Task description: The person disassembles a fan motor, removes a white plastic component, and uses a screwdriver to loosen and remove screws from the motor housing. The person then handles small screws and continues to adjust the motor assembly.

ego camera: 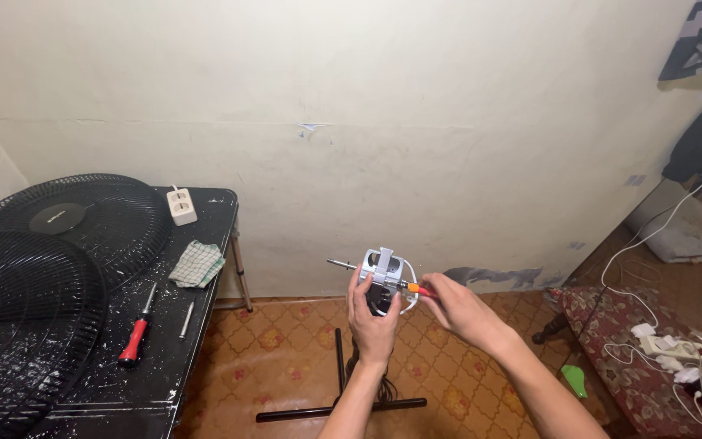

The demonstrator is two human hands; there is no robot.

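Observation:
My left hand [373, 319] grips a small silver fan motor [383, 271] from below, holding it up above a black stand. A thin metal shaft [340, 264] sticks out of the motor to the left. My right hand [458, 306] holds an orange-handled screwdriver [418, 289] with its tip against the motor's right side. A white wire loops around the motor's right edge.
A black table [205, 325] at left carries two black fan grilles [67, 236], a red-handled screwdriver [135, 336], a thin metal tool [187, 319], a checked cloth [198, 263] and a white power strip [181, 206]. A black cross-shaped stand base [340, 406] lies on the patterned floor. Cables and a strip lie at right.

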